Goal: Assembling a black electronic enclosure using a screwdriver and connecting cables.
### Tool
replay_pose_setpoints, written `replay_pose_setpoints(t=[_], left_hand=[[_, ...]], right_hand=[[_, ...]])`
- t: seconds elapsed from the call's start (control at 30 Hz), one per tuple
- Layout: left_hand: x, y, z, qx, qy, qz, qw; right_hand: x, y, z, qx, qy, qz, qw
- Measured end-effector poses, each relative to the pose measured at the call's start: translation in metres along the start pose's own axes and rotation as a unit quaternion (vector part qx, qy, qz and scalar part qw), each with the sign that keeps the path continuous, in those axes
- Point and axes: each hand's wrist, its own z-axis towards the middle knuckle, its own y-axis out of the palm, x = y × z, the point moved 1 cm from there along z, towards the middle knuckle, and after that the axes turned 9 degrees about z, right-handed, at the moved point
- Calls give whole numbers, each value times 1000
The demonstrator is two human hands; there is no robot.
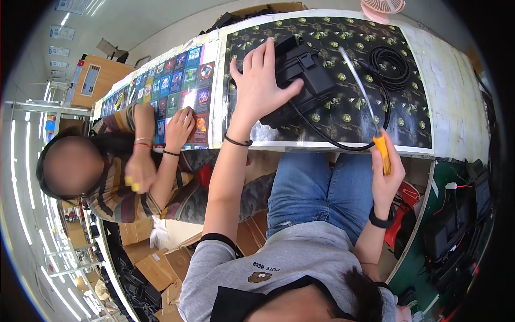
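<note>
A black plastic device [307, 72] with a boxy body lies on the dark patterned mat. Over its left side my left hand [261, 81] is spread, thumb toward the casing; I cannot tell how firmly it touches. My right hand [390, 172] is closed round the yellow handle of a screwdriver [380, 148], held above the front edge of the table. Its long metal shaft points up and away, past the right side of the device. From the device a black cable [327, 140] runs in a curve toward the right, and a coil of black cable [390, 68] lies farther back.
A pink fan [382, 7] stands at the far edge of the table. To my left a co-worker [120, 161] sits with one hand on a mat of colourful cards [182, 80]. Black parts with wires [450, 225] lie on a green surface to my right; cardboard boxes [155, 271] are below left.
</note>
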Motion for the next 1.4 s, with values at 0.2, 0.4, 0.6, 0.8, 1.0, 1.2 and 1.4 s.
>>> replay_pose_setpoints(t=[0.2, 0.4, 0.6, 0.8, 1.0, 1.2, 1.4], left_hand=[[-2, 0, 2, 33, -30, -65, 997], [-19, -3, -21, 162, -87, -130, 974], [-13, 11, -75, 139, -274, -403, 862], [-6, 22, -79, 86, -240, -514, 819], [-7, 24, -81, 85, -230, -500, 831], [-7, 27, -81, 107, -223, -509, 824], [-8, 21, -77, 100, -225, -510, 824]], right_hand=[[-23, -7, -16, -27, -79, -95, 992], [-28, 10, -11, -50, -200, -166, 964], [-27, 31, -16, -52, -234, -196, 951], [-30, 43, -23, -28, -238, -248, 939], [-33, 53, -36, -53, -209, -250, 944], [-30, 58, -38, -28, -225, -266, 937], [-32, 53, -30, -76, -218, -221, 947]])
